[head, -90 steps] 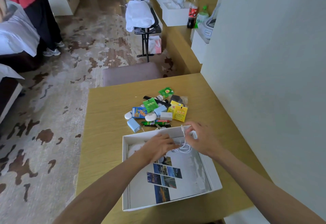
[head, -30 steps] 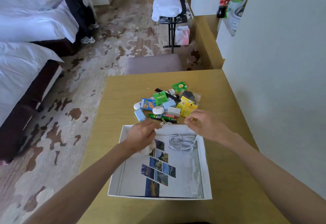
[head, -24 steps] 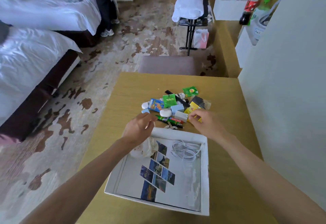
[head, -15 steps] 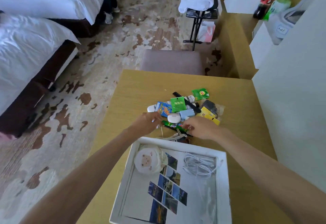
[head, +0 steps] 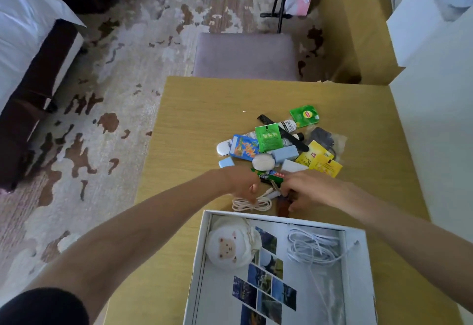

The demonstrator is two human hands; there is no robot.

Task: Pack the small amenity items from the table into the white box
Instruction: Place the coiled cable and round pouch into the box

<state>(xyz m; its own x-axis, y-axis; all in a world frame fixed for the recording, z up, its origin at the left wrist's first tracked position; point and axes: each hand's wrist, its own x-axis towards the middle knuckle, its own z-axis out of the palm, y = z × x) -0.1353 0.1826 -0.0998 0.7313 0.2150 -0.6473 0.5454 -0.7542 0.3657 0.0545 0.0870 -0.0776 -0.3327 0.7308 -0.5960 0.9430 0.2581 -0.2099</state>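
Observation:
The white box [head: 281, 219] lies open at the near edge of the table and holds a white pouch with an animal face [head: 231, 246] and a coiled white cable [head: 311, 248]. Just beyond its far rim lies a bundled cream cord [head: 252, 205]. My left hand [head: 242, 182] curls its fingers onto that bundle. My right hand [head: 311, 189] curls its fingers and thumb round a small brown item [head: 282, 208] beside the cord's plug end. Beyond both hands sits the pile of amenity items [head: 279, 145]: green packets, yellow tea bags, blue boxes, a black comb.
The wooden table [head: 199, 109] meets a white wall on the right. A padded stool [head: 244, 54] stands at the table's far edge. A bed [head: 23, 30] is at the left across patterned carpet, and a folding rack's legs show at the top.
Both hands left the box and reached forward to the cream cord and brown item at its far rim. The white cable now lies in the box. The camera tilted down.

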